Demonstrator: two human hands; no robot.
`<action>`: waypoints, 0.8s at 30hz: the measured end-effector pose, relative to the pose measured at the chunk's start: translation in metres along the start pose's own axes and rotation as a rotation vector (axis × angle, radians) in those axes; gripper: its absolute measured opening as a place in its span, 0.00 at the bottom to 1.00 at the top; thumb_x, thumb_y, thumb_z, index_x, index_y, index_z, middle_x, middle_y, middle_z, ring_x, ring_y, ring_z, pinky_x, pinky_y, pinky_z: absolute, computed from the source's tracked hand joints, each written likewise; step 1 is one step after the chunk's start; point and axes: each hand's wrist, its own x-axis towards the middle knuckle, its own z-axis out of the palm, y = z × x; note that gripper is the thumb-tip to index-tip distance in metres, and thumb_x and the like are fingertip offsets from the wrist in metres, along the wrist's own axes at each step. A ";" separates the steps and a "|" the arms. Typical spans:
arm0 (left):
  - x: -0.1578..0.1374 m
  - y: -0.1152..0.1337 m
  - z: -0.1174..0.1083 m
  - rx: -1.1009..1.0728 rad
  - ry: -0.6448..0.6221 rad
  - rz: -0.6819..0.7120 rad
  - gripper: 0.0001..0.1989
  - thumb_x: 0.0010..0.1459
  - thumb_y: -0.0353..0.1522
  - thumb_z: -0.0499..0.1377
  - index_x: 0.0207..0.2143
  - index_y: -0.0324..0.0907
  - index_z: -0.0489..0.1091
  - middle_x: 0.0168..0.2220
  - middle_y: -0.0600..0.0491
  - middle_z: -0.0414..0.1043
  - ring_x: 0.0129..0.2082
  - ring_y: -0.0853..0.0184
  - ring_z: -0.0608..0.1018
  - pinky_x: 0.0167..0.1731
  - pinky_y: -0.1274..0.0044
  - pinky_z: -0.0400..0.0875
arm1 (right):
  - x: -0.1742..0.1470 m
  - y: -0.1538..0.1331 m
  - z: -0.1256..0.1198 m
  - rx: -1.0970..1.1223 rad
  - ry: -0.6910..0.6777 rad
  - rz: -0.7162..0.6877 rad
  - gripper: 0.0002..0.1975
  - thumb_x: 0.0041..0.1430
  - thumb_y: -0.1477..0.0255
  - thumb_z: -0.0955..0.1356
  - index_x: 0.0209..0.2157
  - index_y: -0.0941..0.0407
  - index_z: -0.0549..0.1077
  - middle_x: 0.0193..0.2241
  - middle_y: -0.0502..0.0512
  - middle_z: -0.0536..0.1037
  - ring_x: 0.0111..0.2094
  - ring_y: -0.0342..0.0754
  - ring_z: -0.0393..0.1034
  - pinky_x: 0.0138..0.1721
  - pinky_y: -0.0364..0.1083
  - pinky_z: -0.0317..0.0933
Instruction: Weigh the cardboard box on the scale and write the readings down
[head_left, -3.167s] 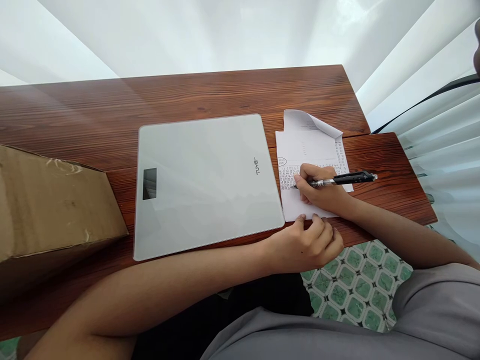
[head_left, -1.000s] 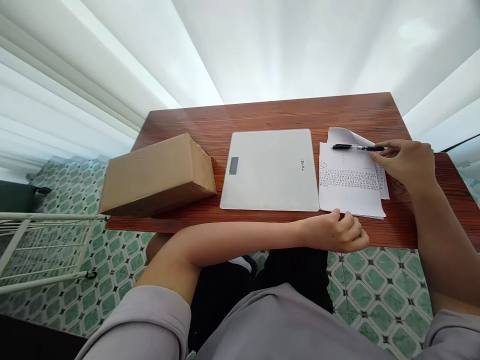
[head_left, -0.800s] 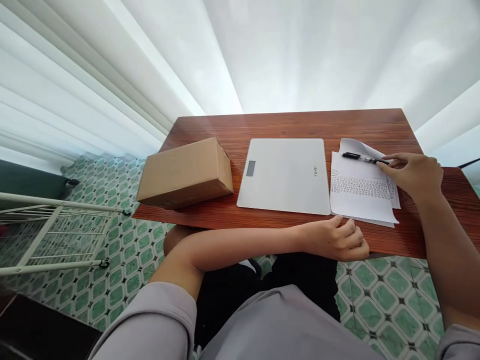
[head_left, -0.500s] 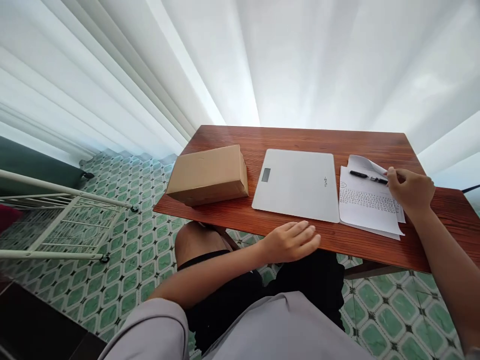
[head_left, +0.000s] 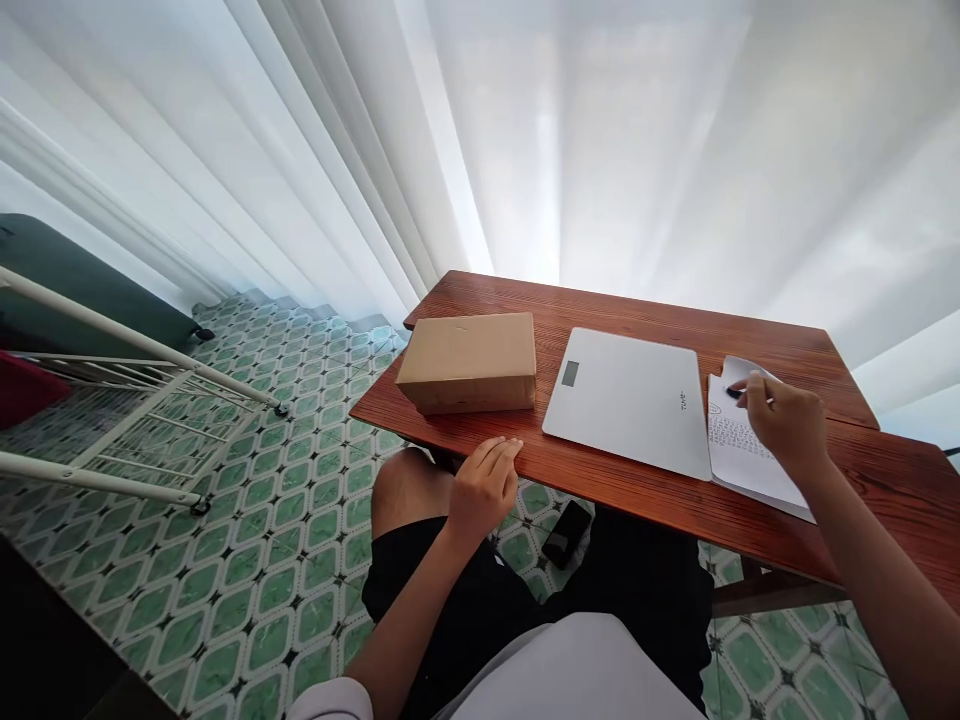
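My right hand [head_left: 789, 422] is over the sheets of paper [head_left: 739, 440] at the right of the table, fingers closed around a black pen [head_left: 734, 392]. Only the pen's dark end shows to the left of my fingers. Handwriting or print covers part of the top sheet, and its far corner curls up. My left hand [head_left: 484, 488] rests at the table's front edge with its fingers stretched out and nothing in it. A closed brown cardboard box [head_left: 472, 360] sits just beyond it. Between the box and the papers lies a flat white scale [head_left: 630, 400] with a small grey display.
The dark red wooden table [head_left: 600, 300] stands against white curtains [head_left: 637, 150]. A black phone [head_left: 566, 533] is on the tiled floor below the table edge. A white wheeled metal rack [head_left: 142, 410] and a dark green case [head_left: 90, 290] are at the left.
My right hand has moved from the curled paper corner onto the pen and closed on it. My left hand has shifted left, toward the box. The view has turned slightly left.
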 end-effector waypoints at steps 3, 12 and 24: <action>-0.010 -0.004 0.002 0.007 -0.019 -0.014 0.22 0.59 0.19 0.54 0.55 0.38 0.66 0.48 0.49 0.76 0.51 0.62 0.75 0.53 0.69 0.72 | -0.008 -0.043 0.007 0.122 -0.030 -0.073 0.24 0.69 0.61 0.56 0.35 0.55 0.80 0.27 0.55 0.81 0.29 0.49 0.76 0.35 0.46 0.62; -0.009 -0.019 -0.013 -0.081 0.033 -0.055 0.23 0.59 0.20 0.54 0.56 0.40 0.65 0.49 0.49 0.75 0.53 0.62 0.74 0.56 0.69 0.70 | -0.038 -0.166 0.042 0.636 -0.215 -0.216 0.25 0.71 0.55 0.54 0.49 0.52 0.74 0.41 0.58 0.81 0.45 0.54 0.75 0.44 0.54 0.71; 0.042 -0.121 -0.033 -0.680 0.499 -0.924 0.29 0.68 0.41 0.51 0.67 0.38 0.56 0.69 0.43 0.53 0.69 0.62 0.58 0.68 0.70 0.53 | -0.036 -0.243 0.083 0.862 -0.465 0.000 0.40 0.65 0.47 0.57 0.70 0.54 0.49 0.72 0.56 0.48 0.72 0.54 0.41 0.72 0.58 0.38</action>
